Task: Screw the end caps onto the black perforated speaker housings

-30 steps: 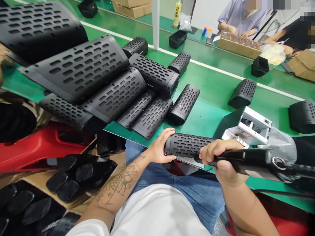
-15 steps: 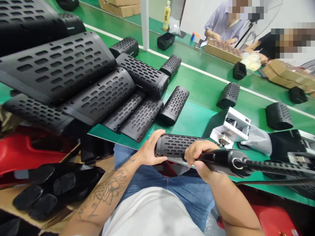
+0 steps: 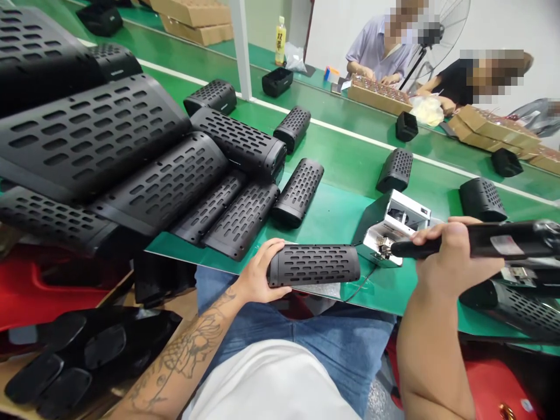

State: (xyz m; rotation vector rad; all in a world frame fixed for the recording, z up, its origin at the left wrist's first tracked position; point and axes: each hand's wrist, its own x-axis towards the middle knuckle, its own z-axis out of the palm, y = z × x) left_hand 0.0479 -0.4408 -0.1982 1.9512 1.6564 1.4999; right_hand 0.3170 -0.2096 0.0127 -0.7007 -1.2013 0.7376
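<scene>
My left hand (image 3: 262,271) is wrapped round the left end of a black slotted housing (image 3: 315,264), which lies lengthwise at the table's front edge. In my right hand (image 3: 450,251) is a black electric screwdriver (image 3: 503,240), held level with its tip pointing left. That tip is at the metal outlet of a white and black screw feeder (image 3: 396,224); whether a screw sits on it is too small to tell. Behind the held housing, another slotted housing (image 3: 300,192) lies alone on the green mat.
Many similar black housings (image 3: 166,175) are piled at the left. Single housings (image 3: 395,169) stand along the green belt. Across it, two people work by cardboard trays (image 3: 378,93). A box of black parts (image 3: 65,356) is low at left, beside a red stool (image 3: 26,274).
My right hand has moved the electric screwdriver right, away from the housing, to the screw feeder. My left hand keeps its hold on the housing. The view has shifted slightly.
</scene>
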